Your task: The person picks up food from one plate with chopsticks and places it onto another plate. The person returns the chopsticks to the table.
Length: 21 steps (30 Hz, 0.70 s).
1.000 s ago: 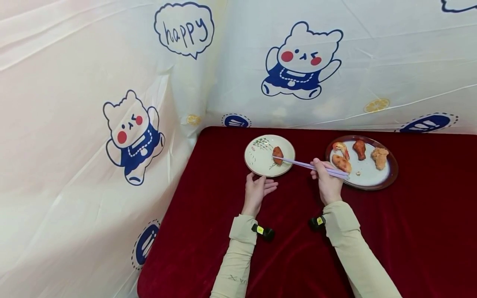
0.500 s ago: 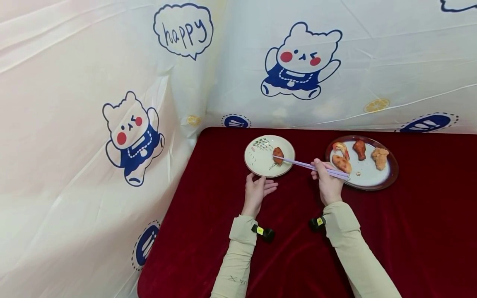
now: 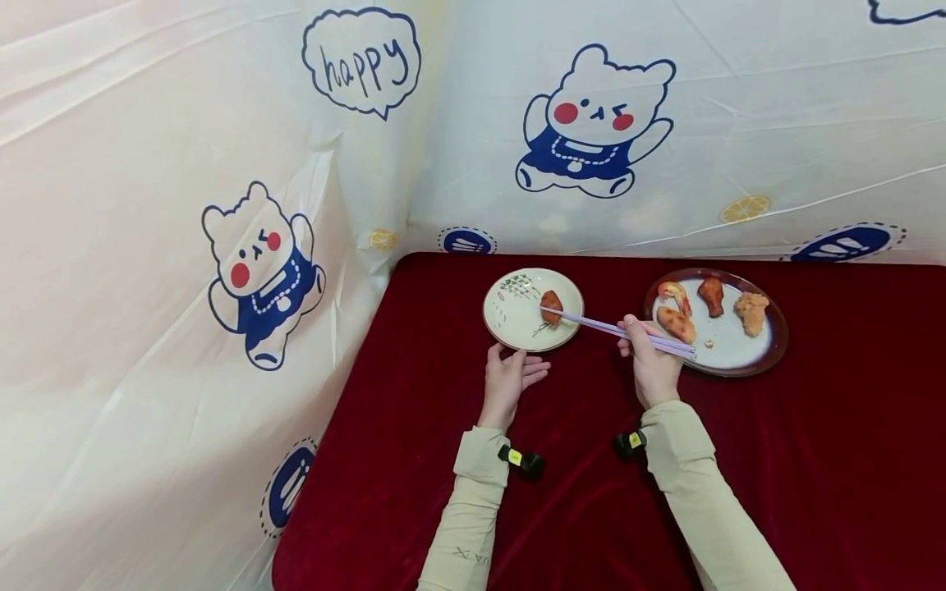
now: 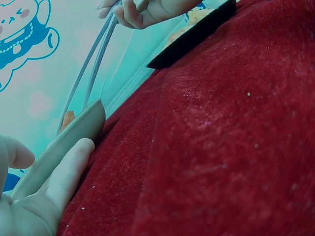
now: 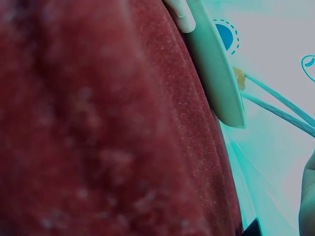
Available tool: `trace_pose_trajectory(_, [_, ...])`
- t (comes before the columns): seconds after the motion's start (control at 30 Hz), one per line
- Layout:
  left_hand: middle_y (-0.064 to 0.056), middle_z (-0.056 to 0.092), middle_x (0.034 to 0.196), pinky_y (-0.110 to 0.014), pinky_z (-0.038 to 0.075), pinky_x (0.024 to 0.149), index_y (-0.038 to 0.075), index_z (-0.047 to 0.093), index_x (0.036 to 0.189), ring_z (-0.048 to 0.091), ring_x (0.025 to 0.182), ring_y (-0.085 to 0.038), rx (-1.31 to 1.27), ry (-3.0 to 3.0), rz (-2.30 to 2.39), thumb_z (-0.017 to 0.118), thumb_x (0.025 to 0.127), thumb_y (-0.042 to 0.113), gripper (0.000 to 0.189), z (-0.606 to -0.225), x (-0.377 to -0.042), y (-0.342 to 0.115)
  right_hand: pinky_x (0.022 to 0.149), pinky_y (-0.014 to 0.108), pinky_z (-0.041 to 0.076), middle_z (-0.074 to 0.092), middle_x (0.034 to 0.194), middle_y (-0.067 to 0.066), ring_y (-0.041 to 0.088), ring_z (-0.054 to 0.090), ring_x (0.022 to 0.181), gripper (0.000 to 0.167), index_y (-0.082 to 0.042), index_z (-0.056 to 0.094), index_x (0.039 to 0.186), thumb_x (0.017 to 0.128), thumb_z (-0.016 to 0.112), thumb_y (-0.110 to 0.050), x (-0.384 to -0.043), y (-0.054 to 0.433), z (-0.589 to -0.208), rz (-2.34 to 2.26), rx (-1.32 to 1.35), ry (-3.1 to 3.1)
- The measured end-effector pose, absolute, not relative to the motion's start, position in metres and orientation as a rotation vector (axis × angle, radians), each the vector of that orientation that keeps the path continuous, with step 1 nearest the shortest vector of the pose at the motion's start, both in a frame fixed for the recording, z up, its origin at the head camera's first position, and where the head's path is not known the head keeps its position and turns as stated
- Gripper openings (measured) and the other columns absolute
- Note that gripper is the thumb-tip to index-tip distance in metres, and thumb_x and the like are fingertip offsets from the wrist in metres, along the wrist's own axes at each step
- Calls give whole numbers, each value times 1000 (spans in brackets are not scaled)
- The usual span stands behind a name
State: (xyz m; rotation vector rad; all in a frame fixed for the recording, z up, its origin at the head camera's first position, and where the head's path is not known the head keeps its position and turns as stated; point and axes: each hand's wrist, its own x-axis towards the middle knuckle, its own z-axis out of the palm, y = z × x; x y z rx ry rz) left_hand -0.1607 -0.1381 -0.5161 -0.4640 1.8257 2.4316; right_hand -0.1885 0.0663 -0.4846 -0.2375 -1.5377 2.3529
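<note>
My right hand [image 3: 652,365] holds a pair of lilac chopsticks [image 3: 599,325], reaching left over the small plate. Their tips straddle a browned piece of chicken [image 3: 550,304], which lies on the right half of that white, flower-patterned plate [image 3: 510,324]. In the right wrist view the chicken [image 5: 239,78] shows at the plate's rim between the two sticks. My left hand [image 3: 507,384] is at the plate's near edge, fingers extended and spread. Seen from the left wrist, one straight finger lies along the outside of the plate [image 4: 81,129].
A brown-rimmed plate [image 3: 778,349] stands to the right, holding a shrimp [image 3: 676,295], a chicken wing piece [image 3: 676,325], a drumstick [image 3: 712,296], a crumbed fried piece [image 3: 752,313] and a small crumb. Dark red cloth [image 3: 576,509] covers the table; printed sheets hang behind and left.
Almost nothing differs. Both hands, the chopsticks and the chicken keep their places; the whole view shifts very slightly.
</note>
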Motion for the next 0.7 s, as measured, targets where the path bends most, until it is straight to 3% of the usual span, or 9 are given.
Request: trace_pose_trajectory(0.7, [-26, 66, 107, -36, 61, 82, 6, 14, 150, 72, 92, -30, -485, 1843, 2423, 46, 101, 14, 59, -514, -161, -136, 46, 16, 50, 73, 73, 4, 8, 59, 51, 14, 1, 75, 77, 87, 71, -8, -181, 77, -474, 2414, -203, -1367])
